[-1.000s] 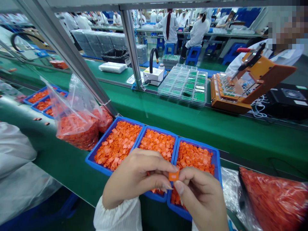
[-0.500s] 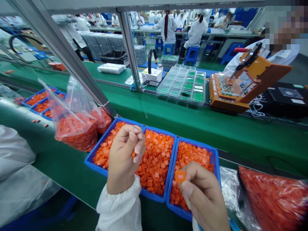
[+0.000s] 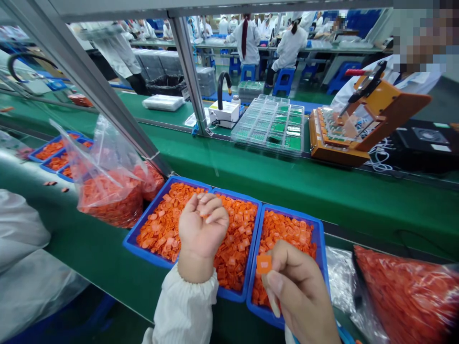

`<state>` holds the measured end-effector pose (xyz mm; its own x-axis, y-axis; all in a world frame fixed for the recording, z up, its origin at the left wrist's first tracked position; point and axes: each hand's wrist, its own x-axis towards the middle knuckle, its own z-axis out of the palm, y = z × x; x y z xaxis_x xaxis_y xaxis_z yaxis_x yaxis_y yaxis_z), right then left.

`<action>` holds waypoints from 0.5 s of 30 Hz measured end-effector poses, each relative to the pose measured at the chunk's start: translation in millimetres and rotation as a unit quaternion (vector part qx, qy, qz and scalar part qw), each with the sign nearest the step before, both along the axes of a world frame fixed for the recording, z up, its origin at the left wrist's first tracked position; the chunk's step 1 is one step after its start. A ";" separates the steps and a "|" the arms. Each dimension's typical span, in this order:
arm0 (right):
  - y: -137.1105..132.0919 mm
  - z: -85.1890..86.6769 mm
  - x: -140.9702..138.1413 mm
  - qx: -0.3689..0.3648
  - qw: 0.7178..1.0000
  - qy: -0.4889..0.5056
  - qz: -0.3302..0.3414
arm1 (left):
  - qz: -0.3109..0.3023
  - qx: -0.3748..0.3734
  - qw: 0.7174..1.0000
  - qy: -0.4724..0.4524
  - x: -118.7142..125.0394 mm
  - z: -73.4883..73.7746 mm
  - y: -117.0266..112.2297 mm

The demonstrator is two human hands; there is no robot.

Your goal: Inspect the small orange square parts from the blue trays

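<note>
In my right hand [image 3: 303, 291] a small square orange plastic piece [image 3: 264, 264] is pinched between thumb and fingers, its flat face with a pale mark turned toward me. It is held over the right blue tray [image 3: 323, 253]. My left hand [image 3: 202, 229] has its palm turned up and its fingers curled in. A bit of orange shows among those fingers, mostly hidden, and looks like another such piece. That hand hovers above the left and middle trays, where many loose orange pieces [image 3: 234, 239] lie heaped.
Clear bags of orange pieces stand left [image 3: 111, 198] and right [image 3: 405, 286] of the trays. A metal post [image 3: 122, 110] slants behind the left bag. Beyond the green ledge are stacked clear trays [image 3: 268, 124] and an orange fixture [image 3: 369, 124]. A white sleeve [image 3: 21, 229] of another person is at left.
My left hand has turned from a closed fist to palm up, its fingers loosening, and shifted slightly right. My right hand keeps the orange piece almost in place.
</note>
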<state>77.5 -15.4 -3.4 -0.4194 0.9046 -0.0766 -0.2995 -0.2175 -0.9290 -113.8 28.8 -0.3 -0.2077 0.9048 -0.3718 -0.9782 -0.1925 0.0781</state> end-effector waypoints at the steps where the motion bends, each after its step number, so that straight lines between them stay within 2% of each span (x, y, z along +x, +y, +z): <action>1: 0.3 0.8 -0.1 0.004 1.000 -0.005 -0.001 | 0.000 -0.001 1.000 0.008 -1.0 -1.2 0.1; 5: 0.9 3.3 -0.8 0.019 1.000 -0.017 -0.003 | 0.008 -0.003 0.999 0.046 -5.7 -1.5 -0.2; 12: -0.1 4.2 1.6 0.018 0.999 -0.042 0.006 | 0.068 0.013 0.992 0.108 -7.5 3.9 -0.4; 15: 2.2 10.1 -1.2 0.060 0.993 -0.102 0.001 | 0.079 0.021 0.990 0.115 -7.5 6.7 0.4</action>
<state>76.3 -13.2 6.7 -0.4079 0.9116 -0.0521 -0.1024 -0.1023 -0.9895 -121.2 29.2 6.4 -0.4237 0.8677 -0.2600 -0.8923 -0.3504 0.2845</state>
